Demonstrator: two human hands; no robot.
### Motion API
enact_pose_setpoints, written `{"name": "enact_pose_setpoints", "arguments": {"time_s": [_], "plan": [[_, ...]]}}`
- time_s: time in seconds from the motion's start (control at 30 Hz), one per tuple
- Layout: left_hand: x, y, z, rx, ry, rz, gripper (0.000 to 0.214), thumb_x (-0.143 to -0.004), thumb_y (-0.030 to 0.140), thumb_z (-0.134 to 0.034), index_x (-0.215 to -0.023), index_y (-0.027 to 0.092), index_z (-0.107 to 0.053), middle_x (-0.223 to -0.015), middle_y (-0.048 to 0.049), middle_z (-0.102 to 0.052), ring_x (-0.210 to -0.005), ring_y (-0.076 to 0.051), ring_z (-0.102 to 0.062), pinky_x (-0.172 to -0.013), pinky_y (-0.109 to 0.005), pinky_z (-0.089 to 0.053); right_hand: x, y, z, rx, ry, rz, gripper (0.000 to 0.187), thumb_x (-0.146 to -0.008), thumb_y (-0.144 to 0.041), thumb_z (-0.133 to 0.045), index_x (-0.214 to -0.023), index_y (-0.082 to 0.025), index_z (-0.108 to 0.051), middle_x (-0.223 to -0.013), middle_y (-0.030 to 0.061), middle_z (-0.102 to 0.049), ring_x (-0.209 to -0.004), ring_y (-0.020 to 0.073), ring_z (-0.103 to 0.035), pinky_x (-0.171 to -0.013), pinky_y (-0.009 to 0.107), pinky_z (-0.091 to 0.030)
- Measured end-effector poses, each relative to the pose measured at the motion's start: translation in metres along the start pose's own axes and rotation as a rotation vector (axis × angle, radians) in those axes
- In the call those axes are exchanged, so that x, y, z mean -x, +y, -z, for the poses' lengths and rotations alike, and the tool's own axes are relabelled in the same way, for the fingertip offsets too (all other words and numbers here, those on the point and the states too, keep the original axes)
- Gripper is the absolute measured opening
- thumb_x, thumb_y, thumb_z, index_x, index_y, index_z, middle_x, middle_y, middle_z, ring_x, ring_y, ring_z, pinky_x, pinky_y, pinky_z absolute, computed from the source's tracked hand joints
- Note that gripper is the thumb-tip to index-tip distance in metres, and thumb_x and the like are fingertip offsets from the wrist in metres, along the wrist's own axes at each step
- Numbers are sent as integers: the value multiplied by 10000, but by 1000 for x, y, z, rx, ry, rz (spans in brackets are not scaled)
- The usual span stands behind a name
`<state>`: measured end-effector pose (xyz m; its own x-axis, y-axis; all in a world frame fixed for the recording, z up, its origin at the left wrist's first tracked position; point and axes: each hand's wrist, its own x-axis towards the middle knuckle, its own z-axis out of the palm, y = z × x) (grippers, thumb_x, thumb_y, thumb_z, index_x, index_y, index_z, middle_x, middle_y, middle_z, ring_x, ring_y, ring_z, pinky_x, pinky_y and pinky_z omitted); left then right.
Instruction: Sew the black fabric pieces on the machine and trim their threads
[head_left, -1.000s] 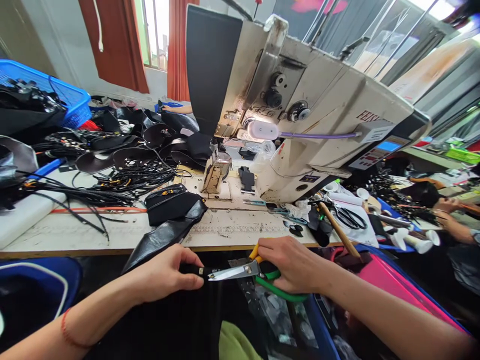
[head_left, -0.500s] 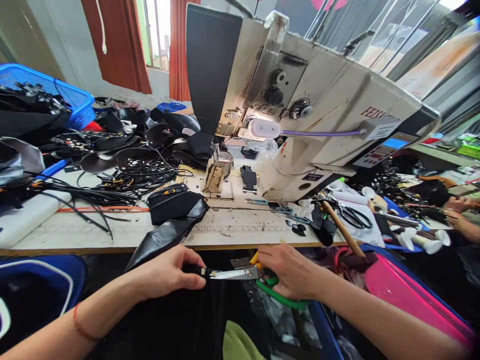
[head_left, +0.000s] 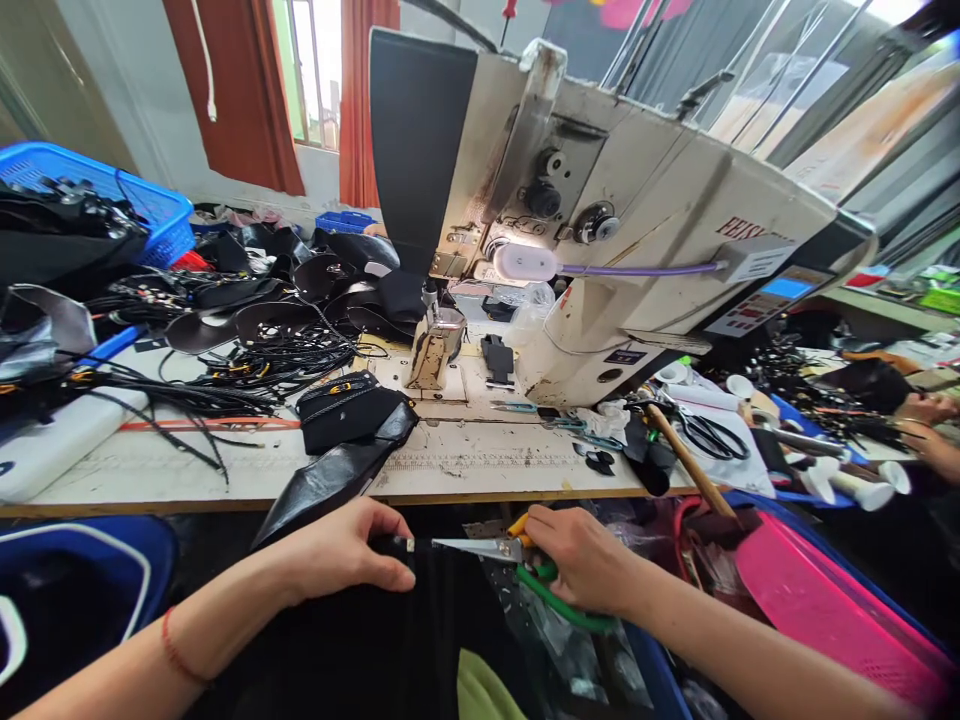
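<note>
My left hand point(head_left: 364, 550) pinches the end of a black strip point(head_left: 391, 545) between thumb and fingers; a small pale spot shows at its tip. Most of that strip is hidden by the hand. My right hand point(head_left: 581, 560) grips a pair of scissors point(head_left: 480, 548) with yellow and green handles. Their blades look nearly closed and point left at the strip's tip, a small gap away. Both hands are in front of the table's edge, over my dark lap. Just behind my left hand, a black leather piece point(head_left: 330, 490) hangs over the edge.
A sewing machine point(head_left: 637, 200) stands on the white table point(head_left: 480, 475). Black straps and leather pieces point(head_left: 255, 340) are heaped to its left, near a blue basket point(head_left: 169, 225). To the right lie black-handled scissors point(head_left: 705, 435) and a wooden-handled tool point(head_left: 686, 460), above a pink container point(head_left: 810, 590).
The scissors have moved slightly right, and their tips are now off the black strip. Less of the strip shows past my left fingers. My left hand has barely moved.
</note>
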<state>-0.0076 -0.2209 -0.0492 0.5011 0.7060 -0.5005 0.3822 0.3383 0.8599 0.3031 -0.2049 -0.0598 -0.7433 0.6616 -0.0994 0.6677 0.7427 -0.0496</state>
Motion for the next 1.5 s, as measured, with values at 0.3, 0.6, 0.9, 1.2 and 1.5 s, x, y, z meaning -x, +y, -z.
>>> {"name": "enact_pose_setpoints", "arguments": {"time_s": [0.3, 0.6, 0.9, 1.2, 1.5], "plan": [[-1, 3, -13, -146, 122, 6, 271, -569, 322, -754, -750, 174, -617, -627, 68, -483, -642, -128, -399, -576, -248, -283, -2, -24, 29, -83, -110, -122, 176, -695, -220, -577, -868, -189, -593, -879, 46, -626, -745, 224, -601, -620, 303, -371], [-2, -1, -12, -28, 81, 28, 304, -530, 317, -787, -727, 162, -615, -622, 64, -516, -613, -118, -405, -559, -249, -286, -5, -19, 21, 9, 4, -11, 212, -571, -128, -551, -775, -182, -569, -799, 46, -611, -669, 181, -534, -566, 285, -310], [-2, -1, -18, -59, 100, 28, 288, -505, 268, -779, -683, 173, -572, -606, 73, -520, -613, -116, -409, -539, -231, -283, -11, -12, 29, -1, -93, 110, 156, -635, -149, -559, -786, -186, -564, -828, 37, -616, -678, 183, -561, -554, 283, -326], [-7, -7, -13, -59, 95, 49, 310, -511, 308, -780, -685, 183, -556, -577, 87, -471, -595, -113, -373, -533, -241, -256, -12, -15, 27, 135, -29, 75, 283, -614, -135, -553, -892, -156, -597, -872, 58, -630, -738, 196, -571, -598, 291, -354], [-8, -5, -17, -129, 82, 54, 295, -521, 307, -771, -716, 179, -590, -609, 78, -506, -619, -121, -408, -539, -235, -284, -6, -11, 1, 7, -57, 70, 204, -635, -150, -545, -828, -169, -611, -799, 53, -632, -656, 179, -566, -542, 276, -319]]}}
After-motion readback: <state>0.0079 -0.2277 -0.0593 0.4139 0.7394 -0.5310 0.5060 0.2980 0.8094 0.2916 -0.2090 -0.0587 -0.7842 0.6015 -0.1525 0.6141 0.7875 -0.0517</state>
